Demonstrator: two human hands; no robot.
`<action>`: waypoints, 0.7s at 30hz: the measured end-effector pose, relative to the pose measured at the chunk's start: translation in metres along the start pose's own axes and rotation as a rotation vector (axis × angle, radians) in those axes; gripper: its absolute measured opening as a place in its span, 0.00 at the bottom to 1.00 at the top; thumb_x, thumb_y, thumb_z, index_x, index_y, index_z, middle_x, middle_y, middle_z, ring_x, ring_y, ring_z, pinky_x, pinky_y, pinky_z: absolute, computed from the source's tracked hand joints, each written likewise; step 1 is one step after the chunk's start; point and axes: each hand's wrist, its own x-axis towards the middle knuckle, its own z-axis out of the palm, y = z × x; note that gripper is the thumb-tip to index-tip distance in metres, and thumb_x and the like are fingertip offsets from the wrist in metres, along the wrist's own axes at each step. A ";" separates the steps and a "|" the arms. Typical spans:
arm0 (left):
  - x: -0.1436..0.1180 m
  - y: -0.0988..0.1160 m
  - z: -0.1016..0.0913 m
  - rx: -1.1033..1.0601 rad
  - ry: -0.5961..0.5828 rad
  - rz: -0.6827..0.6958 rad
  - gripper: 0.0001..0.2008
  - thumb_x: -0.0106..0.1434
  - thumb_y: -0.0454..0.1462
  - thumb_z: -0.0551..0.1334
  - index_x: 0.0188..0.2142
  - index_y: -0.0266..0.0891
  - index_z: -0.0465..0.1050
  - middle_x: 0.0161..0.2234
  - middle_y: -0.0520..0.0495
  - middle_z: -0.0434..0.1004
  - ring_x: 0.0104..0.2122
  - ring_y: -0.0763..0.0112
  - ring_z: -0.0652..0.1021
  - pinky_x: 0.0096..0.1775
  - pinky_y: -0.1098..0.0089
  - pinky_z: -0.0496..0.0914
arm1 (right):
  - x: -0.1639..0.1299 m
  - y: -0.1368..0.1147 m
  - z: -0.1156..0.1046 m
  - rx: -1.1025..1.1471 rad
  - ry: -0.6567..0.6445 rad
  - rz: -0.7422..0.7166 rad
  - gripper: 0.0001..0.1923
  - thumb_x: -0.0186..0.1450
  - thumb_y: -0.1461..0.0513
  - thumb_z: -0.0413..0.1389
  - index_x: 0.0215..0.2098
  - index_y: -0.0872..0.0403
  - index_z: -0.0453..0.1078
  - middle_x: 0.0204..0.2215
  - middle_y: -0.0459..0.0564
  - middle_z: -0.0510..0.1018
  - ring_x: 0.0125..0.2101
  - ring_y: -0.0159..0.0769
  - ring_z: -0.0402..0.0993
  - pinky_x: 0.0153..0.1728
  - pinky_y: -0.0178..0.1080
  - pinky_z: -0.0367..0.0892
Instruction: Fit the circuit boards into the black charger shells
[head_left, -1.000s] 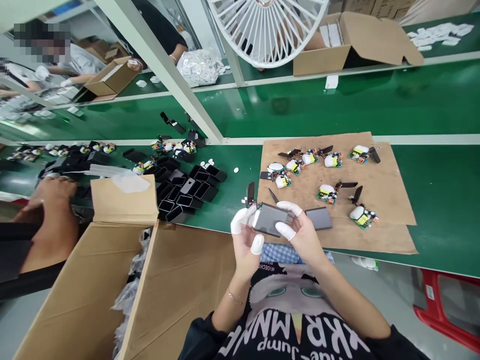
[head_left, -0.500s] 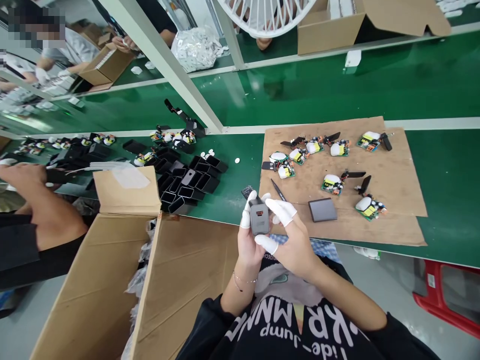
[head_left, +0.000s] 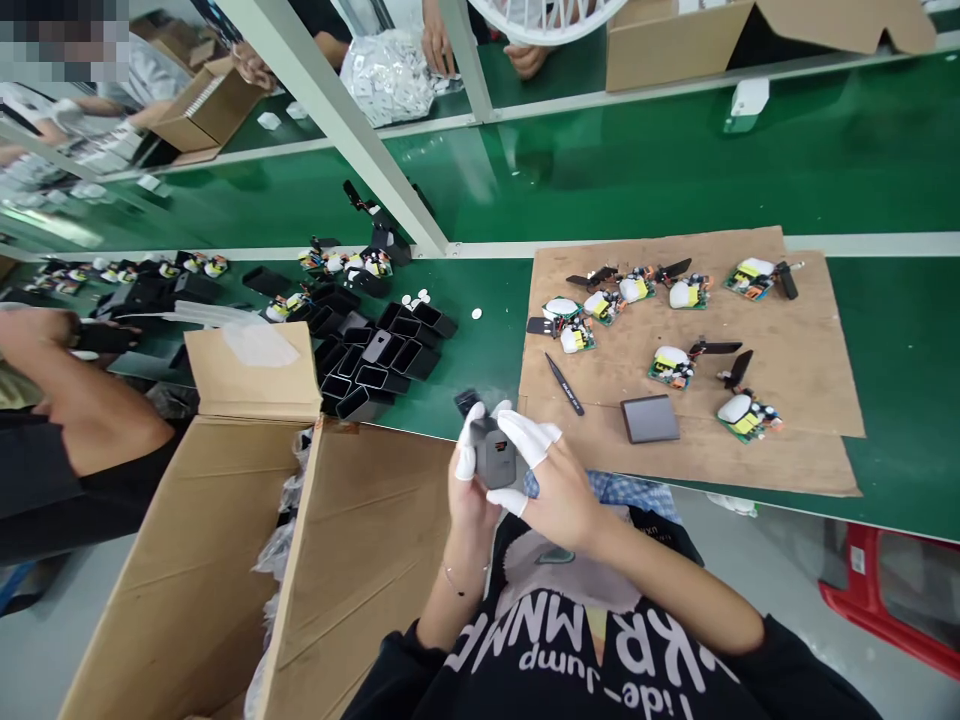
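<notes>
Between my hands is a small dark grey plastic casing [head_left: 496, 460] with a slot showing orange in its end face; a black piece [head_left: 466, 402] sticks out at its far side. My left hand [head_left: 471, 480], with white finger cots, is closed round the casing from the left. From the right, my right hand [head_left: 551, 475] grips it between thumb and fingers, also in white cots. On the cardboard sheet [head_left: 600, 375] beyond lie a black pen-like tool [head_left: 564, 384], a flat grey casing [head_left: 649, 419] and several circuit boards [head_left: 672, 367] with white and yellow parts and black tabs.
Empty black casings [head_left: 382, 350] are heaped left of the cardboard, near small white discs [head_left: 417, 299]. A large open carton [head_left: 375, 540] stands against the bench at left. A co-worker's arm [head_left: 90, 390] is at far left. A red stool [head_left: 862, 590] stands at right.
Both my hands have moved left and slightly down with the grey casing, away from the pen-like tool. Across the bench, another person's hand has come into view beside the silver bag.
</notes>
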 end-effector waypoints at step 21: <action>0.080 -0.023 -0.081 1.278 -0.113 0.824 0.16 0.69 0.39 0.55 0.49 0.37 0.76 0.50 0.32 0.78 0.48 0.55 0.79 0.48 0.59 0.74 | -0.054 0.026 -0.042 0.116 0.234 0.227 0.24 0.72 0.64 0.49 0.64 0.41 0.61 0.63 0.50 0.67 0.64 0.43 0.61 0.61 0.53 0.60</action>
